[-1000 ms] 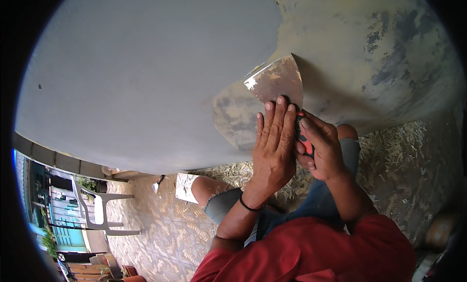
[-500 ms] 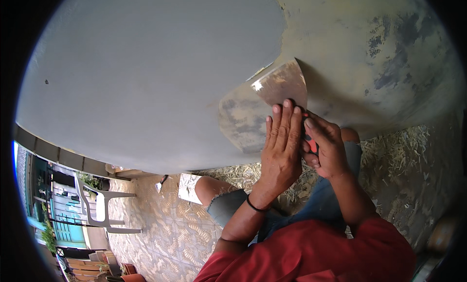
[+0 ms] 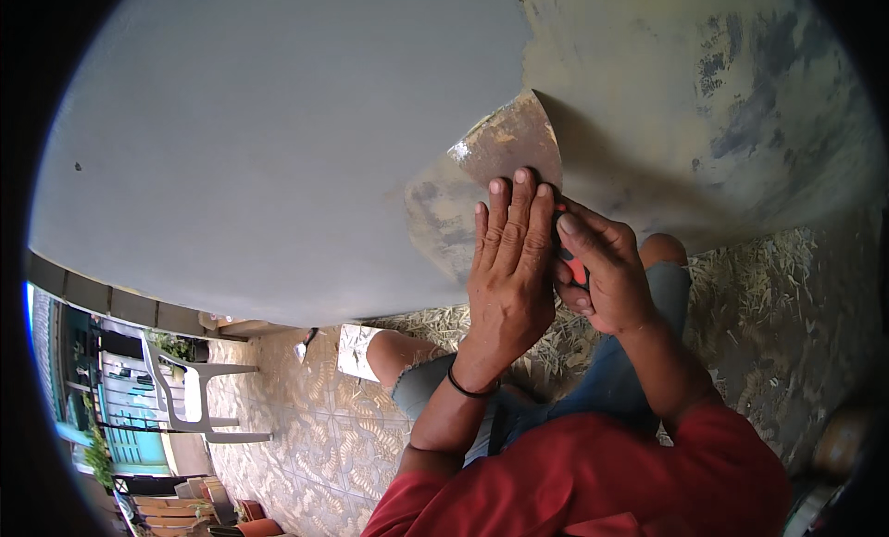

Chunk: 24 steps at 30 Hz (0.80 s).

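A wide scraper lies with its stained metal blade against the wall, its front edge along the border of the grey paint layer. My right hand is wrapped round its red and black handle. With fingers stretched out, my left hand lies flat on the back of the blade near the handle. Right of the blade the bare cream wall shows, with dark blotches farther right. Left below the blade is a smaller bared patch. The blade's edge hides part of the paint border.
Paint shavings cover the floor along the wall's foot. A second scraper lies on the tiled floor to the left, near a white flat piece by my left knee. Farther left is a plastic chair.
The scraper and both hands have shifted left and slightly upward along the wall. The blade now covers the spot where a lifted sliver of paint showed. The grip is the same.
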Each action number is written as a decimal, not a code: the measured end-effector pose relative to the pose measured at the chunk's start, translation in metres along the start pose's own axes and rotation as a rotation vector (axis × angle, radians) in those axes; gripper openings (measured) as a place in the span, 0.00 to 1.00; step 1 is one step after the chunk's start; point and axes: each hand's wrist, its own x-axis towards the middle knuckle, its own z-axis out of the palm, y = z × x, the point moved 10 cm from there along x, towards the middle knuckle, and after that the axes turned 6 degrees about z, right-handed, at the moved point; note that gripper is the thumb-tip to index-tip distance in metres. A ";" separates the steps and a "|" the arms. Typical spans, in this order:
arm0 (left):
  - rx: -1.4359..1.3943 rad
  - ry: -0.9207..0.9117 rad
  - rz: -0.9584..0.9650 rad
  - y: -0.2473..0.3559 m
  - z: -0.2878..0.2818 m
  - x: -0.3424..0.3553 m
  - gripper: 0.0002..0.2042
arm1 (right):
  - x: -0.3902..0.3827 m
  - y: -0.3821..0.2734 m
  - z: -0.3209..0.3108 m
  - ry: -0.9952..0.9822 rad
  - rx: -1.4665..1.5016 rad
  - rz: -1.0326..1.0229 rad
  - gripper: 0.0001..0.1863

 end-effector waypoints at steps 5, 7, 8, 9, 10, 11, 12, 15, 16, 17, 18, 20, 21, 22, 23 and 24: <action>0.075 -0.042 -0.009 0.007 0.016 -0.012 0.37 | -0.011 0.009 -0.023 0.054 -0.004 -0.023 0.23; 0.072 -0.047 0.009 0.009 0.020 -0.011 0.37 | -0.006 0.003 -0.019 0.040 -0.014 -0.033 0.22; -0.011 0.059 -0.015 0.002 0.012 -0.007 0.36 | 0.001 -0.001 -0.009 0.048 -0.021 -0.034 0.22; 0.051 0.021 0.019 0.000 0.005 -0.002 0.36 | 0.002 -0.004 -0.004 0.056 -0.028 -0.035 0.21; 0.055 -0.002 0.027 -0.002 -0.001 -0.002 0.36 | -0.004 -0.001 0.000 0.053 -0.035 0.011 0.21; 0.059 -0.025 0.036 -0.002 -0.002 -0.003 0.36 | -0.002 0.000 -0.002 0.051 -0.020 0.001 0.21; 0.045 -0.007 0.017 -0.002 0.000 -0.004 0.36 | 0.002 0.002 -0.005 0.050 -0.004 -0.008 0.21; 0.032 -0.010 -0.005 0.003 0.011 -0.007 0.36 | -0.005 0.004 -0.016 0.093 -0.022 -0.025 0.21; 0.054 -0.055 0.000 0.007 0.017 -0.010 0.36 | -0.007 0.004 -0.021 0.109 -0.037 -0.025 0.21; 0.076 -0.100 0.004 0.009 0.023 -0.012 0.36 | -0.007 0.002 -0.022 0.090 -0.049 -0.028 0.22; 0.038 -0.077 0.002 0.009 0.025 -0.012 0.35 | -0.005 -0.002 -0.023 0.070 -0.061 -0.031 0.22; 0.077 -0.010 -0.005 0.005 0.014 -0.001 0.36 | 0.004 -0.016 -0.007 0.055 -0.073 -0.021 0.23; 0.092 0.019 -0.005 0.002 0.007 0.002 0.36 | 0.001 -0.011 -0.007 0.048 -0.069 -0.015 0.23; 0.074 -0.005 0.023 0.002 0.001 -0.003 0.36 | 0.000 -0.009 -0.004 0.024 -0.066 -0.012 0.23; 0.059 0.002 0.010 0.001 0.001 -0.002 0.36 | 0.000 -0.007 -0.001 0.000 -0.063 -0.009 0.22; 0.044 0.008 -0.004 0.001 0.002 -0.001 0.36 | 0.005 -0.010 -0.002 0.017 -0.050 -0.008 0.22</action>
